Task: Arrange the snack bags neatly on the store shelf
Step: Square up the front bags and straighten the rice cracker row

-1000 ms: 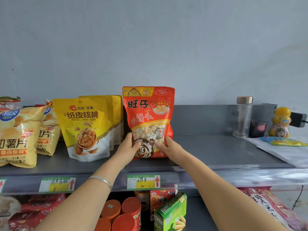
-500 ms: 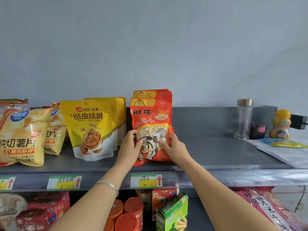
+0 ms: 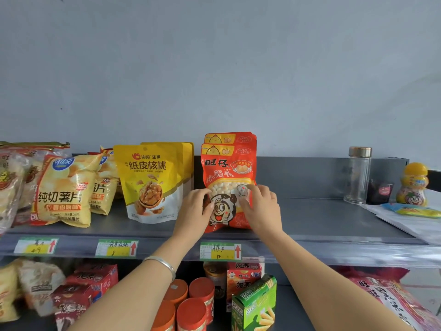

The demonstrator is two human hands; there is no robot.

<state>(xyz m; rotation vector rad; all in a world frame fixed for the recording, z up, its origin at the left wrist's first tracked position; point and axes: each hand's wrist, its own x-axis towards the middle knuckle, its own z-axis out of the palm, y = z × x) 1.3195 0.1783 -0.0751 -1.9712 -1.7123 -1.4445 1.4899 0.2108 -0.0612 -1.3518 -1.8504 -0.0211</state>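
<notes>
A red snack bag [image 3: 226,170] with a cartoon face stands upright on the grey top shelf [image 3: 317,216], with a second identical red bag [image 3: 230,138] right behind it, its top showing above. My left hand [image 3: 194,210] holds the front bag's lower left edge. My right hand [image 3: 261,206] presses its lower right side. To the left stand yellow walnut bags [image 3: 150,182] and yellow potato chip bags [image 3: 64,189].
A glass jar [image 3: 358,174], a yellow bottle [image 3: 414,183] and a flat packet on paper [image 3: 412,211] sit at the shelf's right end. Price tags line the shelf front [image 3: 220,251]. Below are orange cans [image 3: 191,304], a green box [image 3: 255,304] and red boxes [image 3: 83,290].
The red bag came down from a lifted position and now stands on the shelf in front of the second red bag. Both hands slid slightly up its lower sides.
</notes>
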